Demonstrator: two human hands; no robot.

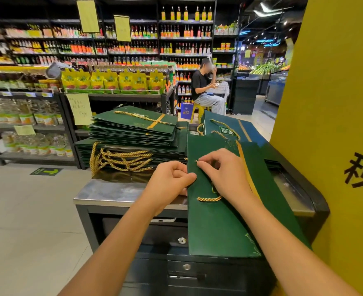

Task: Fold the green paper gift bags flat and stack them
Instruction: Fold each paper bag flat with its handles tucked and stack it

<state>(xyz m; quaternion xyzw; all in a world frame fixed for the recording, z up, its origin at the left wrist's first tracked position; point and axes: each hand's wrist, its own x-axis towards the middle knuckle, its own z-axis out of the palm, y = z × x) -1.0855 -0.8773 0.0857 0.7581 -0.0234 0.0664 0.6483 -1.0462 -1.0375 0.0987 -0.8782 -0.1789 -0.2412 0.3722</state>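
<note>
While your left hand [169, 180] pinches the edge of the green bag [214, 227] lying on the surface [112, 193] and your right hand [225, 174] pinches its gold cord [209, 198], tuck that cord flat before stacking.

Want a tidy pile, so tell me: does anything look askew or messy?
The stack of folded bags is uneven: its upper bags lie turned against the lower ones, and gold rope handles spill loose at the front. The held bag overhangs the near edge of the counter.
</note>
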